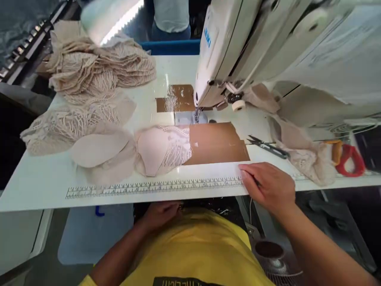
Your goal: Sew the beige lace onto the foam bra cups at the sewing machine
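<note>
My right hand (269,184) rests on the front edge of the white sewing table, thumb and index finger stretched out with a small gap between them. Its other fingers are mostly hidden, and I see nothing held. My left hand (162,212) is low by my lap, just below the table edge, its fingers partly hidden. A beige bra cup piece with lace (157,151) lies flat on the table, its right end at a strip of brown tape (217,143). Left of it lies another smooth cup piece (99,150) on sheer fabric. Black thread snips (268,147) lie beyond my right hand.
The sewing machine head (220,55) stands over its needle plate. Lace pieces (101,65) are piled at back left under a lamp (111,18). A printed ruler (154,186) runs along the front edge. Red-handled scissors (351,161) and beige fabric (309,155) lie right. A person (172,18) is behind.
</note>
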The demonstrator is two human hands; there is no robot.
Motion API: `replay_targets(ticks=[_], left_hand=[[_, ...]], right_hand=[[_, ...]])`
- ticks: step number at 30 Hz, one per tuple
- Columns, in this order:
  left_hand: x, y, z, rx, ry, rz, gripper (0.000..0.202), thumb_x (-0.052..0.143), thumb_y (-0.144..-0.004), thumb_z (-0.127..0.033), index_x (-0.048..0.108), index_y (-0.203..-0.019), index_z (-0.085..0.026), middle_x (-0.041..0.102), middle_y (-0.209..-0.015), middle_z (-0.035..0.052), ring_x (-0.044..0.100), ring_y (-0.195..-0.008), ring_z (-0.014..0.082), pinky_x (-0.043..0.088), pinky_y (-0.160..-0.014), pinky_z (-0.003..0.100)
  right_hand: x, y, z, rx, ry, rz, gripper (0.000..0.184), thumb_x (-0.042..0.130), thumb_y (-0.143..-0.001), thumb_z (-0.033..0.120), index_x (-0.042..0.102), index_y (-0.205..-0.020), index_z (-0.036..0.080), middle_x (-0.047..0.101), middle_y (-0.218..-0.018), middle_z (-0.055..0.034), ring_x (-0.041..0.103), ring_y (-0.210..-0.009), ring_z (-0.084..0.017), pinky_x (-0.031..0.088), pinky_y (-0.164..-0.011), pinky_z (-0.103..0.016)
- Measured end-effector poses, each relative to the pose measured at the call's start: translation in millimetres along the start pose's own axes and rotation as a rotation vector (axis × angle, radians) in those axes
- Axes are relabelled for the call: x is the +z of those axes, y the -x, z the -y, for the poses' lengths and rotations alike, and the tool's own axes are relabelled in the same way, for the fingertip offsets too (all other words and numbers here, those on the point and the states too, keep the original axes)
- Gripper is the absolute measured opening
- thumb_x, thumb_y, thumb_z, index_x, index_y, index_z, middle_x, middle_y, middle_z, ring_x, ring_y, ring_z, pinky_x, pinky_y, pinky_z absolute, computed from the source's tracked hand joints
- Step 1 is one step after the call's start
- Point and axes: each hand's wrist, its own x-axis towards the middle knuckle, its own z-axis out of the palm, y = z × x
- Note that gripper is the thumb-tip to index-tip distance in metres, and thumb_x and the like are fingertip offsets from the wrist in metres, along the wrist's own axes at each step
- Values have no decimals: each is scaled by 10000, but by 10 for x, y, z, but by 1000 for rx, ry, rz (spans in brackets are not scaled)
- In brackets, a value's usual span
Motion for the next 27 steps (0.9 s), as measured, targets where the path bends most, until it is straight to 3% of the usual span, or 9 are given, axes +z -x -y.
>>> replay_targets(ticks=[3, 6, 9, 11, 13, 15, 18, 22, 27], left_hand=[[130, 159, -192, 140, -3, -35, 234, 475, -943, -254, 668, -1031, -153, 727, -778, 50, 690, -668, 138, 563, -609, 227], [148, 95, -445, 351, -140, -123, 272, 517, -876, -141, 638, -1116, -184, 736, -776, 52, 692, -651, 140, 548, -580, 208], [164, 18, -608, 440, -278, -173, 344, 519, -849, -107, 589, -1170, -210, 722, -750, 35, 676, -638, 135, 541, -573, 216], [197, -14, -652, 473, -355, -190, 367, 514, -851, -107, 560, -1198, -216, 711, -756, 32, 660, -634, 130, 530, -560, 219], [237, -48, -680, 519, -443, -204, 387, 521, -851, -108, 537, -1226, -200, 698, -767, 40, 644, -641, 137, 525, -562, 235], [269, -102, -725, 573, -516, -218, 416, 542, -841, -95, 523, -1250, -168, 682, -781, 56, 631, -669, 150, 530, -585, 258], [282, -231, -855, 581, -503, -193, 473, 541, -833, -65, 497, -1298, -146, 649, -900, 93, 617, -776, 160, 547, -657, 279], [262, -482, -1089, 581, -484, -110, 509, 556, -849, -103, 446, -1344, -157, 574, -1064, 131, 593, -917, 176, 555, -755, 305], [292, -847, -1368, 588, -629, -70, 305, 517, -889, -89, 530, -1187, -154, 586, -1011, 113, 588, -876, 159, 537, -729, 258]], right_hand=[[-74, 100, 160, -73, -164, -80, 230, 573, -841, 133, 623, -1038, 240, 702, -793, -32, 653, -698, -166, 511, -669, -293], [-125, 269, 461, -64, -494, 8, 247, 577, -837, 118, 615, -1042, 252, 698, -766, -13, 645, -660, -139, 510, -619, -255], [-40, 445, 747, 231, -848, 262, 154, 566, -876, 206, 638, -1008, 240, 704, -821, -23, 652, -698, -139, 524, -629, -252], [58, 513, 881, 474, -1173, 435, 228, 579, -883, 339, 635, -1073, 224, 699, -853, -33, 646, -695, -141, 535, -629, -267], [130, 524, 962, 629, -1486, 529, 340, 598, -864, 427, 624, -1121, 207, 687, -827, -32, 640, -681, -137, 539, -628, -272], [141, 478, 986, 704, -1672, 541, 353, 625, -845, 437, 637, -1105, 199, 676, -779, -20, 639, -673, -131, 539, -635, -266], [45, 339, 913, 709, -1685, 445, 305, 660, -823, 401, 678, -1048, 196, 685, -770, -21, 643, -695, -137, 543, -666, -267], [-161, 132, 706, 611, -1556, 324, 259, 642, -837, 342, 700, -1060, 222, 716, -938, -37, 656, -885, -179, 534, -811, -305], [-321, -26, 484, 578, -1399, 255, 275, 593, -812, 258, 713, -1057, 223, 725, -926, -25, 663, -813, -181, 548, -762, -309]])
